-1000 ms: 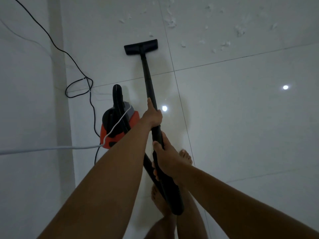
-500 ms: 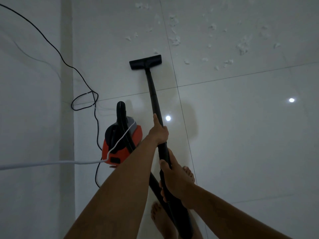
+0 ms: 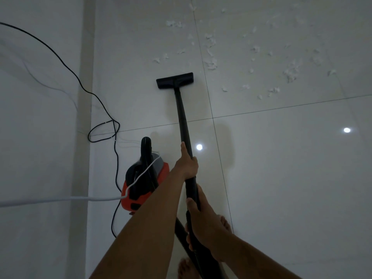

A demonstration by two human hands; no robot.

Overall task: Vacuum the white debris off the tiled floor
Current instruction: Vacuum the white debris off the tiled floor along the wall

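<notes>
The floor (image 3: 281,178) was made of big shiny white tiles. Thin dark lines ran between them and made a pattern of squares. Two small bright white spots of light (image 3: 199,147) shone on it. The bits of debris (image 3: 211,64) were white too, a little whiter than the tiles. The vacuum head (image 3: 174,80) was black, and so was the long pole (image 3: 182,117). The vacuum body (image 3: 138,198) was orange-red with black parts and a grey patch on top. Its hose (image 3: 146,146) was black. One cord (image 3: 115,158) was black and the other cord (image 3: 60,199) was white. The wall (image 3: 30,137) was plain white.
</notes>
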